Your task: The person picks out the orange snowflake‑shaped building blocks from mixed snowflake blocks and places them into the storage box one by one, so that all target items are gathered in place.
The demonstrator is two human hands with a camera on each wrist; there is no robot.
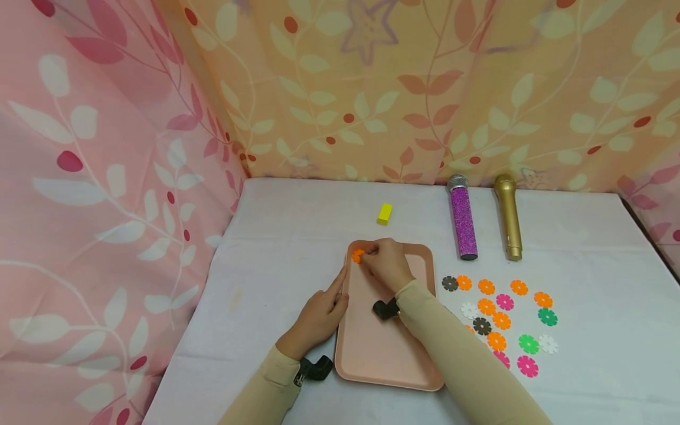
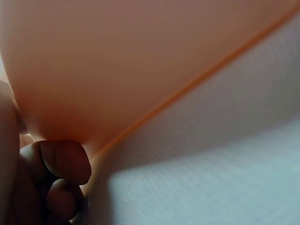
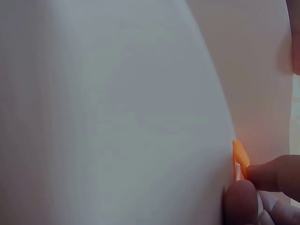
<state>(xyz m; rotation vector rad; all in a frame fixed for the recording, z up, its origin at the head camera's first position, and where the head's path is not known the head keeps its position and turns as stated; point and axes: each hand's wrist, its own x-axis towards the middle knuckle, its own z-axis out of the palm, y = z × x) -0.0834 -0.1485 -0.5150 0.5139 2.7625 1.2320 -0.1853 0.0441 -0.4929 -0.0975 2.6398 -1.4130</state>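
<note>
Near the far left corner of the pink tray [image 1: 382,366], my right hand [image 1: 389,262] pinches an orange notched plastic disc [image 1: 358,255] between thumb and fingertips. In the right wrist view the same orange disc [image 3: 241,157] stands nearly edge-on at the fingertips [image 3: 241,201]. My left hand [image 1: 319,316] rests against the tray's left rim, its index finger straight along the edge. The left wrist view shows some of its fingers [image 2: 70,159] bent close beside the tray [image 2: 117,70]; the rest of that hand is mostly hidden.
Several loose notched discs [image 1: 502,320] in orange, pink, green, white and black lie right of the tray. A purple glitter microphone [image 1: 464,224] and a gold microphone [image 1: 510,221] lie behind them. Beyond the tray is a yellow block [image 1: 385,213]. Patterned curtains [image 1: 319,88] border the table.
</note>
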